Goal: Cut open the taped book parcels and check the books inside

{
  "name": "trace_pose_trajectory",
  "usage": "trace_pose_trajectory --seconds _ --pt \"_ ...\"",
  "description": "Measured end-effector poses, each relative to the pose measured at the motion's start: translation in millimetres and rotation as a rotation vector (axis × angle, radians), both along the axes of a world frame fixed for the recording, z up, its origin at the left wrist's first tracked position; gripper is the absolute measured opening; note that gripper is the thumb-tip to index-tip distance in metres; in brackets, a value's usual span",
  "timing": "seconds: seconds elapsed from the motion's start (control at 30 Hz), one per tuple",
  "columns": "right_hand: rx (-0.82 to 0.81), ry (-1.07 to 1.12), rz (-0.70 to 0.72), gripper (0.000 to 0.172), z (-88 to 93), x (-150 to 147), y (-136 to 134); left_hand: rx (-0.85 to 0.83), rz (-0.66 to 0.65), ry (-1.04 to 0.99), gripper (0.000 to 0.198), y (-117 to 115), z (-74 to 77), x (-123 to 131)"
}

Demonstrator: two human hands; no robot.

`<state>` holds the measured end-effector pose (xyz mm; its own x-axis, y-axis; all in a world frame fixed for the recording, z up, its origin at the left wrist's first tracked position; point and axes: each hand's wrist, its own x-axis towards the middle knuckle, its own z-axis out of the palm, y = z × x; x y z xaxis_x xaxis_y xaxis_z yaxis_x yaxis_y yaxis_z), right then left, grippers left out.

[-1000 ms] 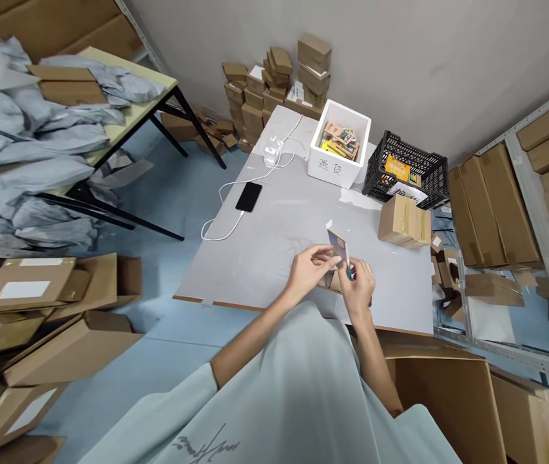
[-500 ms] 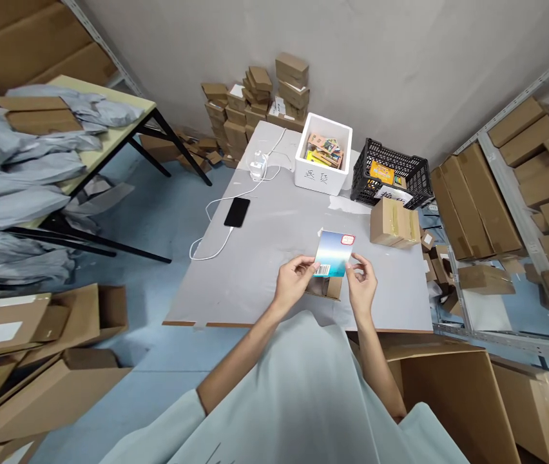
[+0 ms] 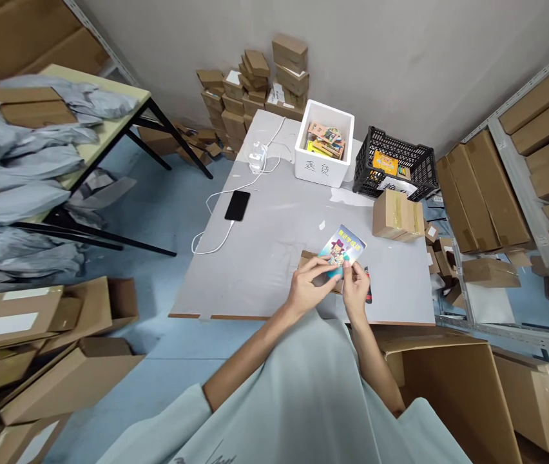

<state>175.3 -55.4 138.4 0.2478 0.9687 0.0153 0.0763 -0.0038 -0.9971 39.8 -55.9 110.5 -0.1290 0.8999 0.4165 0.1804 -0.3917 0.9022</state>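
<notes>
Fingers of both the left hand (image 3: 309, 285) and the right hand (image 3: 356, 290) pinched a colourful card (image 3: 341, 251) above a flat cardboard piece (image 3: 307, 259) near the tabletop's (image 3: 265, 245) near edge.

The printed packet (image 3: 341, 250) looks like glossy card or film (which of the two, hard to tell). The tabletop (image 3: 265, 258) is matt grey board, a little scuffed. The white box (image 3: 323, 170) is grainy foam, the crate (image 3: 365, 180) black moulded plastic, the small carton (image 3: 397, 216) matt brown cardboard with shiny tape, the phone (image 3: 237, 205) glossy black glass.
</notes>
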Motion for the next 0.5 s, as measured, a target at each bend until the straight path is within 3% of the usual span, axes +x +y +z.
trace_pose_trajectory --seconds 0.13,0.27,0.33,0.5 --pt "-0.048 0.048 0.096 0.054 0.4 20 6 -0.260 0.099 -0.043 0.036 13 4.2 -24" --pt "-0.091 0.069 0.189 0.053 -4.4 28 9 -0.540 -0.094 -0.308 0.045 20 0.7 -33" --pt "-0.123 0.065 0.203 0.055 -8.6 27 12 -0.590 -0.101 -0.390 0.045 19 -1.6 -31" --pt "-0.135 0.046 0.044 0.055 -15.5 23 15 -0.544 0.151 -0.433 0.040 17 -8.3 -30"
